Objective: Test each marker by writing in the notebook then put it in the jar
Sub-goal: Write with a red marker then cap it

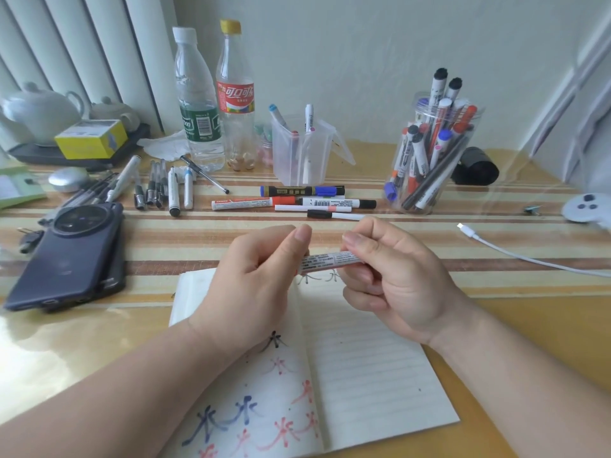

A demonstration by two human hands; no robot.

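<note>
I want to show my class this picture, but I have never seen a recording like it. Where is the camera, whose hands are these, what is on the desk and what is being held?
There is no machine here. The single picture comes from a wide-angle camera worn on a person's head, looking forward and down at their own bare hands. The left hand and right hand together hold one white marker level above an open notebook, whose left page bears red, blue and black test strokes. Whether its cap is on is hidden by the fingers. Behind lie loose markers on the striped table. To the right stands a clear jar full of markers. Also there: two bottles, a phone, a teapot and a white cable.
</note>
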